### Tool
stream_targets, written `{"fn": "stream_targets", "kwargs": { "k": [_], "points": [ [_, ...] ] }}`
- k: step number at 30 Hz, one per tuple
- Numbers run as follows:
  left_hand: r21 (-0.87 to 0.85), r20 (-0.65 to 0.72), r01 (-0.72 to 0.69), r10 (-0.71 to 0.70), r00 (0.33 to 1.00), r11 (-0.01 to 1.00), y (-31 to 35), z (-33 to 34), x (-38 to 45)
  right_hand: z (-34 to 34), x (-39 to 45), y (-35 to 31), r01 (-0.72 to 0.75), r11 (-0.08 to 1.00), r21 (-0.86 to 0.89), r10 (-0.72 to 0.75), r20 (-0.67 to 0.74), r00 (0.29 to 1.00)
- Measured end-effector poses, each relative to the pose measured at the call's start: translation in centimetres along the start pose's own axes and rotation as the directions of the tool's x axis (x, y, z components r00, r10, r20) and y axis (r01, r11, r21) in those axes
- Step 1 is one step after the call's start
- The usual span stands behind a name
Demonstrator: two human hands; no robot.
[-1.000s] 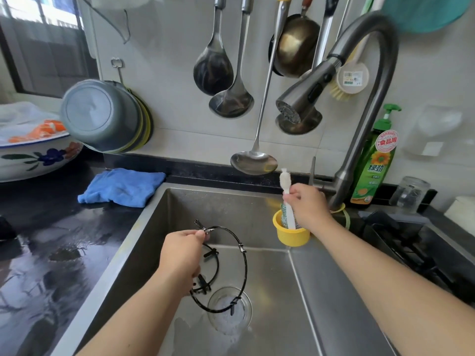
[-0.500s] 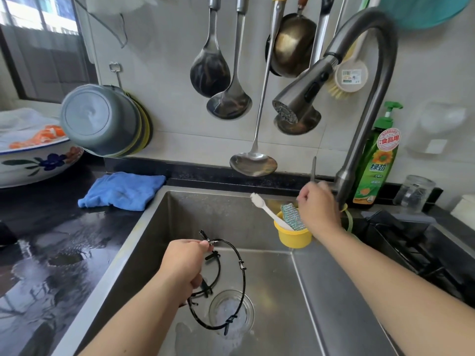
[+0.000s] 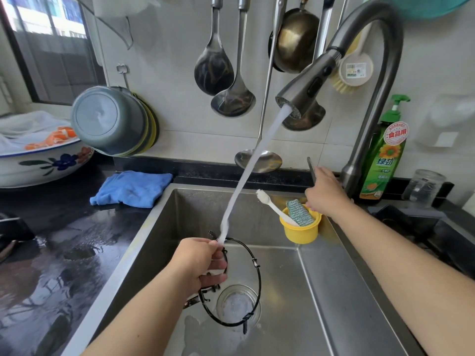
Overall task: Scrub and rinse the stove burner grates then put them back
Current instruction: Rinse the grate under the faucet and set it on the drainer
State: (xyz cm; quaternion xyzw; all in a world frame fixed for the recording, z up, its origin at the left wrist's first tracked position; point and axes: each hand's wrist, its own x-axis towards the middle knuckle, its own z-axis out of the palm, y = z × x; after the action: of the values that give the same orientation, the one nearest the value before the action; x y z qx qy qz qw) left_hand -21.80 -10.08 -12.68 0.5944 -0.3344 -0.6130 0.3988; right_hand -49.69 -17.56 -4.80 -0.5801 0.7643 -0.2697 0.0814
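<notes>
A thin black ring-shaped burner grate (image 3: 253, 268) hangs over the steel sink (image 3: 329, 291), above the drain (image 3: 237, 304). My left hand (image 3: 199, 265) is closed on the grate's upper left rim. Water (image 3: 253, 165) streams from the faucet head (image 3: 305, 91) onto that hand and the grate. My right hand (image 3: 325, 194) rests on the faucet lever (image 3: 311, 169) at the sink's back edge. A yellow cup (image 3: 299, 231) in the sink holds a white toothbrush (image 3: 272, 205) and a green scouring pad (image 3: 299, 211).
Ladles and a spoon (image 3: 214, 70) hang on the wall behind the sink. A green dish soap bottle (image 3: 385, 155) and a glass jar (image 3: 422, 185) stand at the right. A blue cloth (image 3: 131, 187), hanging basins (image 3: 113, 120) and a flowered bowl (image 3: 43, 163) sit left on the wet black counter. Stove edge (image 3: 437, 229) lies right.
My right hand let go of the toothbrush, which leans in the yellow cup, and moved to the faucet lever. Water now runs. My left hand lowered the grate slightly.
</notes>
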Motion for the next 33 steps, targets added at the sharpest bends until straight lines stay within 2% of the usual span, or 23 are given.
{"fn": "stream_targets", "kwargs": {
  "k": [2,4,5,7,8,11,14,17,20,26,29,33],
  "points": [
    [0.013,0.016,0.018,-0.018,1.0,1.0,0.2,0.0,-0.3,-1.4,-2.6,-2.2,0.067,0.926,0.372,-0.039,-0.084,0.996],
    [0.027,0.015,0.023,-0.023,1.0,0.999,0.4,-0.1,-0.4,-4.3,-5.4,-5.4,0.169,0.71,0.684,-0.068,-0.173,0.983],
    [0.034,0.017,0.026,-0.026,1.0,0.999,0.4,-0.2,-0.6,-6.2,-6.9,-7.2,0.195,0.592,0.782,-0.081,-0.183,0.98],
    [0.048,0.033,0.027,-0.028,0.999,0.998,0.3,-0.3,-0.4,-9.3,-8.3,-10.3,0.182,0.404,0.897,-0.119,-0.145,0.982],
    [0.058,0.042,0.029,-0.032,0.999,0.998,0.3,-0.3,-0.4,-10.5,-8.5,-11.5,0.155,0.364,0.919,-0.125,-0.117,0.985],
    [0.073,0.079,0.035,-0.041,0.996,0.997,0.0,-0.5,-0.3,-12.5,-7.8,-14.2,0.083,0.33,0.94,-0.019,-0.081,0.997],
    [0.086,0.106,0.036,-0.045,0.993,0.996,-0.1,-0.7,-0.1,-12.5,-7.0,-14.6,0.142,0.428,0.892,0.035,-0.173,0.984],
    [0.103,0.164,0.03,-0.046,0.985,0.994,-0.1,-0.7,-0.3,-11.1,-7.7,-13.1,0.206,0.638,0.742,-0.017,-0.253,0.967],
    [0.136,0.24,0.02,-0.052,0.969,0.99,-0.2,-0.3,-0.6,-8.4,-9.3,-9.9,0.175,0.823,0.541,-0.063,-0.218,0.974],
    [0.306,0.371,-0.038,-0.083,0.925,0.951,-0.6,0.5,-1.5,-2.5,-12.4,-7.5,0.064,0.892,0.448,-0.097,0.053,0.994],
    [0.355,0.395,-0.066,-0.085,0.915,0.933,-0.7,0.6,-1.6,-1.5,-12.4,-8.0,0.077,0.89,0.45,-0.125,0.079,0.989],
    [0.336,0.354,-0.071,-0.056,0.934,0.939,-1.0,0.4,-1.4,-1.5,-11.4,-8.6,0.077,0.923,0.377,-0.123,0.101,0.987]
  ]
}}
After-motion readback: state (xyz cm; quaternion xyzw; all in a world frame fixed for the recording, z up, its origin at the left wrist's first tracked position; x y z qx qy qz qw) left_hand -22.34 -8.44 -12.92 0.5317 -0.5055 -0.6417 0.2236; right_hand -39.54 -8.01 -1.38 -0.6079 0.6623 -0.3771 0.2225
